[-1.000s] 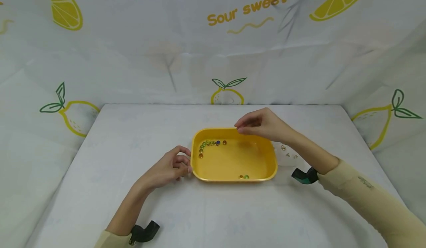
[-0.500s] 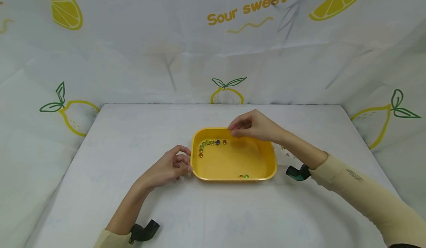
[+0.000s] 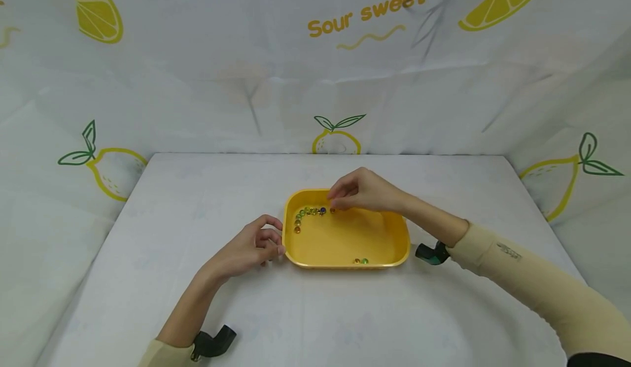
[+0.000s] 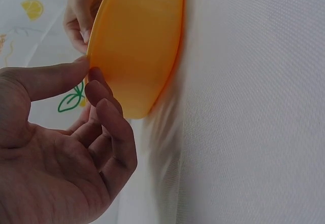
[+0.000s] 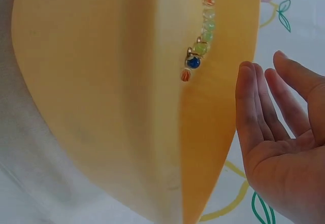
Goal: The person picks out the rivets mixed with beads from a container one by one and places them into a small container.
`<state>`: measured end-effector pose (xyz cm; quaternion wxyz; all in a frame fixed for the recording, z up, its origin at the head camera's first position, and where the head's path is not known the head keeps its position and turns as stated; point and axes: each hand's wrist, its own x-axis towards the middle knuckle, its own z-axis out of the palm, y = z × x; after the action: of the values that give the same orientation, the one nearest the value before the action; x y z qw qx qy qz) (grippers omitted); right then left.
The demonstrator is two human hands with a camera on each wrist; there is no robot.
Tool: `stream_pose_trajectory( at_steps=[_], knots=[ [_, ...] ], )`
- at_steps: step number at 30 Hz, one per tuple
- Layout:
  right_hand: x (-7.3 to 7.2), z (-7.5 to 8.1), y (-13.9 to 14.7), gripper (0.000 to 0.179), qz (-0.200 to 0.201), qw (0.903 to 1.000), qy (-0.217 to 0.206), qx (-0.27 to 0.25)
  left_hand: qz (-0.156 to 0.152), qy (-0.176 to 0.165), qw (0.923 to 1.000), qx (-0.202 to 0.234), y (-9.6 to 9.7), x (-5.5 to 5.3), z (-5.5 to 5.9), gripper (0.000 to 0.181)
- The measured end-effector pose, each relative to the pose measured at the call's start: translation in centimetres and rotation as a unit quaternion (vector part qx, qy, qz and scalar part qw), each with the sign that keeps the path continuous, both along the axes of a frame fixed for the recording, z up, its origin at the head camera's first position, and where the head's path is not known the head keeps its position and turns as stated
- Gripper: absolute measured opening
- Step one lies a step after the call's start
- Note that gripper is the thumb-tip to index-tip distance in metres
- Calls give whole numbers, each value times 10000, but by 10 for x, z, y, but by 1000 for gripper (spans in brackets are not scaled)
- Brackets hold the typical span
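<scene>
A yellow tray (image 3: 345,241) rests on the table, holding several small glass marbles. A row of green and amber marbles (image 3: 298,217) curves along its far left corner, ending in a blue marble (image 5: 194,62) and an orange-striped marble (image 5: 186,75). Two more marbles (image 3: 361,261) lie by the near wall. My left hand (image 3: 251,248) grips the tray's left end, thumb on the rim and curled fingers against the wall. My right hand (image 3: 367,190) hovers over the tray's far side, fingertips close to the orange-striped marble; the right wrist view shows its fingers extended and nothing between them.
A white cloth covers the table (image 3: 305,323), and a lemon-print curtain (image 3: 207,104) hangs behind it. My right forearm (image 3: 434,217) crosses the tray's right end. Each wrist carries a black camera mount (image 3: 214,343).
My right hand has moved left and slightly down over the tray, toward the orange-striped marble. The small gold pieces right of the tray are now hidden by the forearm. The left hand stays put.
</scene>
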<state>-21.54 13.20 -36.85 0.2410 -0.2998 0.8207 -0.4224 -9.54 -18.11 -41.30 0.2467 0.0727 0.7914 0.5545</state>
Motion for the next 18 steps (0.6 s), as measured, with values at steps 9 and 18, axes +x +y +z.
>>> stream_pose_trajectory(
  at_steps=[9,18],
  knots=[
    [1,-4,-11,15,249,9994,171,185,23,-49,10000,23,0,0,2,46],
    [-2,-11,-18,14,423,9981,224,385,25,-71,10000,-9,0,0,2,46]
  ],
)
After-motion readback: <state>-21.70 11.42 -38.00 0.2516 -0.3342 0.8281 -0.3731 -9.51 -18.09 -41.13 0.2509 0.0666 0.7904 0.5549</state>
